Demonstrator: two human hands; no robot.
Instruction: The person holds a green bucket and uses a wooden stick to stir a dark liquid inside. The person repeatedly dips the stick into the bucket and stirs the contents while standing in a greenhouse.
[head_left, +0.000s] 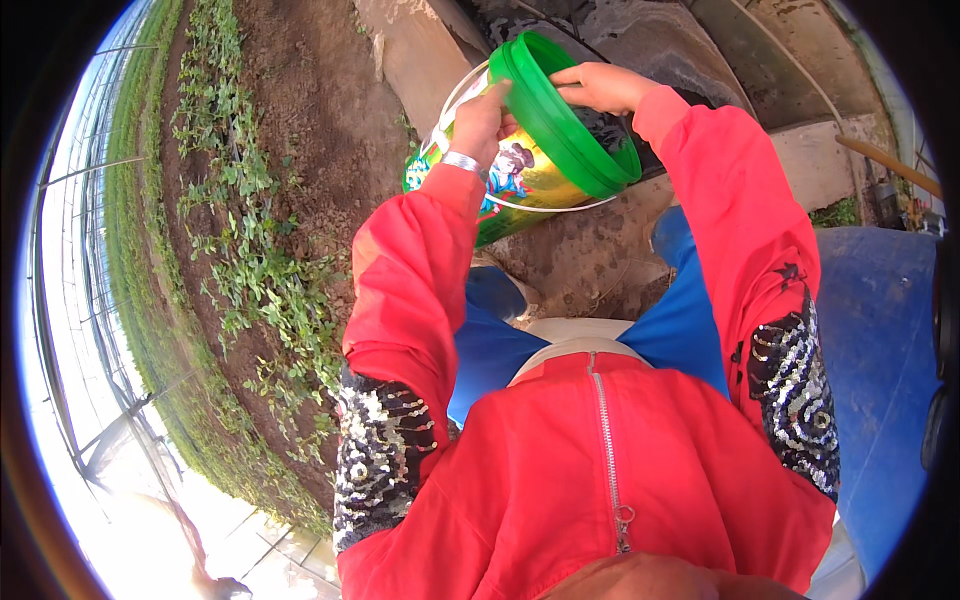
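A green plastic bucket (559, 146) with a printed picture on its side and a white handle is tilted, its mouth facing the upper right. My left hand (484, 124) lies against the outside near the rim, thumb up on the green band, holding it. At the mouth, my right hand (604, 86) reaches over the rim with its fingertips on or just inside the edge; whether it grips the rim cannot be told. The inside of the bucket is dark and looks wet.
A concrete basin (652, 45) with wet, dark surfaces lies beyond the bucket. A large blue plastic barrel (874, 337) stands close on the right, below a wooden pole (889, 159). Rows of green plants (240, 225) grow in bare soil on the left.
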